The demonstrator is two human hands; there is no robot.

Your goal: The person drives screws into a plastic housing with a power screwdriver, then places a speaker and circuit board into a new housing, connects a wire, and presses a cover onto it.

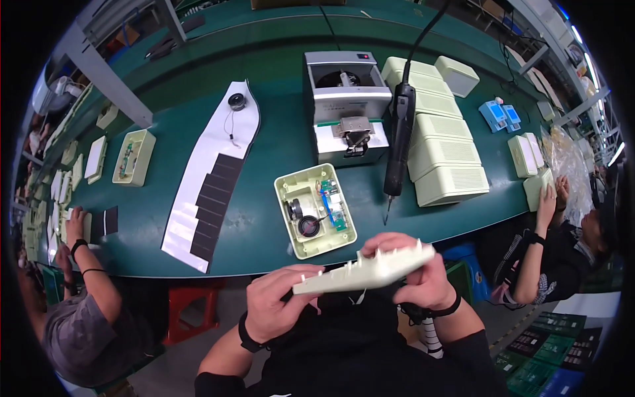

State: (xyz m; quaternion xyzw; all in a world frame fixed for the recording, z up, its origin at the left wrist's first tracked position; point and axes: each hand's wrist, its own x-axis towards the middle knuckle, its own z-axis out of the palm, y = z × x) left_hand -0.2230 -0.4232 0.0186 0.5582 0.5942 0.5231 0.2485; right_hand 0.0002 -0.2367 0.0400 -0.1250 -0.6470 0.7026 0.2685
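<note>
Between both hands I hold a cream plastic housing cover (360,272), tilted, with its pegs pointing up and away from me. My left hand (274,301) grips its left end, and my right hand (426,281) is closed round its right end. Just beyond, on the green bench, lies a matching cream housing (282,218) with its inside facing up. Inside it are a round black speaker (309,226), another black round part beside that, and a green circuit board (337,212) with wires. A black electric screwdriver (399,132) hangs bit-down to the right of the housing.
A grey screw feeder machine (347,106) stands behind the housing. Stacked cream housings (443,155) line the right. At left lies a white sheet with black pads (218,198) and a small speaker (237,100). Co-workers sit on both sides; a red stool (192,311) stands below the bench.
</note>
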